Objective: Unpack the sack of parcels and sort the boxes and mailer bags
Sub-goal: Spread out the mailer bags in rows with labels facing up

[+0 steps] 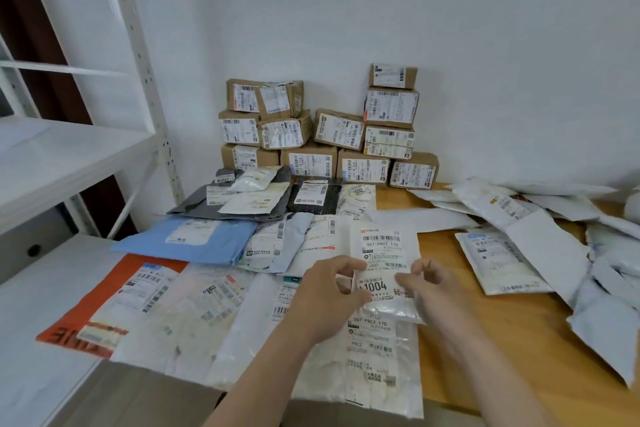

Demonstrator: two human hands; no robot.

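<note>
Now | mailer bag (381,250) between both hands | left hand (329,291) pinches left edge | right hand (427,288) pinches right edge

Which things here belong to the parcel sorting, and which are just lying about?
Job in hand:
held mailer
boxes stacked by the wall
laid-out mailers, left
mailer heap, right

Lying about:
rack, far left
table under it all
</note>
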